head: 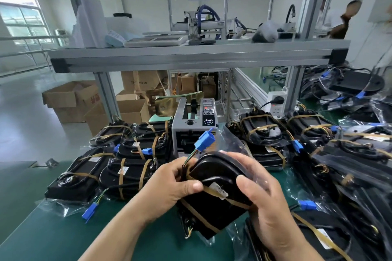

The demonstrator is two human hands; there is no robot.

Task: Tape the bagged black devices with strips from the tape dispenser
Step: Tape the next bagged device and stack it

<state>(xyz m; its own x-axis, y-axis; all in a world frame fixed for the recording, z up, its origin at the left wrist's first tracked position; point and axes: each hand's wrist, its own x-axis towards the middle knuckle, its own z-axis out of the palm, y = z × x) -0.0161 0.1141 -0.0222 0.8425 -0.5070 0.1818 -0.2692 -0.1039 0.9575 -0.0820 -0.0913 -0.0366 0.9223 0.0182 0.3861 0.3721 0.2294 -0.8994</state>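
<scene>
I hold a bagged black device [214, 178] above the green table [63, 237], with brown tape strips crossing its body. My left hand [174, 184] grips its left side, thumb pressing on a tape strip. My right hand [261, 193] grips the right side, thumb on top. A blue connector [204, 141] on coloured wires sticks up from the device. Straight behind it stands the grey tape dispenser [194, 123] with its brown tape roll [167, 106].
Taped bagged devices [125, 171] lie piled to the left, others [265, 133] behind and a large heap [350, 165] to the right. An aluminium shelf frame [191, 57] spans overhead. Cardboard boxes [72, 99] stand on the floor beyond the table. A person [343, 21] stands far right.
</scene>
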